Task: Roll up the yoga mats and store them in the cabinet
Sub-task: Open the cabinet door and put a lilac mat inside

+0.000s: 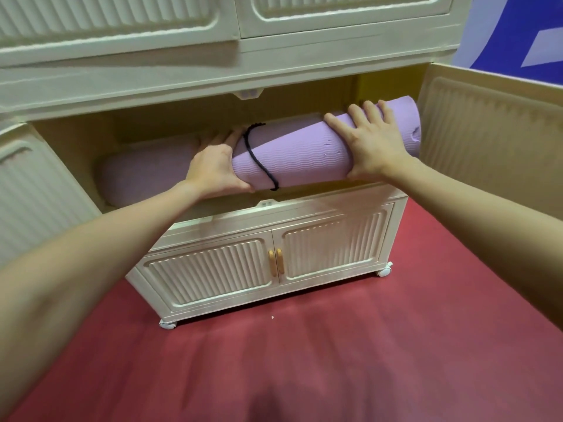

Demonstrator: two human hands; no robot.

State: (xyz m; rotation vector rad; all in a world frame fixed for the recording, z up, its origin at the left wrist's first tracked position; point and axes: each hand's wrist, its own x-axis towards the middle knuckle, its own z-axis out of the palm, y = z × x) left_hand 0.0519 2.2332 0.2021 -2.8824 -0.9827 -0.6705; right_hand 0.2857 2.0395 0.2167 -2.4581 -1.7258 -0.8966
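Observation:
A rolled purple yoga mat [304, 153], tied with a black cord [259, 159], lies slantwise in the open middle compartment of the cream cabinet [213, 92], its right end raised and sticking out. My left hand [213, 172] grips the roll's left end, thumb underneath and fingers behind it. My right hand [374, 141] lies over the roll near its right end, fingers spread over the top and thumb below. A second rolled purple mat [146, 172] rests inside the compartment at the left, partly behind my left hand.
The compartment's two doors stand swung open, one at the left [36, 190] and one at the right [493, 141]. Below are two closed doors with wooden handles [275, 261]. The cabinet stands on white casters [384, 271] on a red floor [335, 345].

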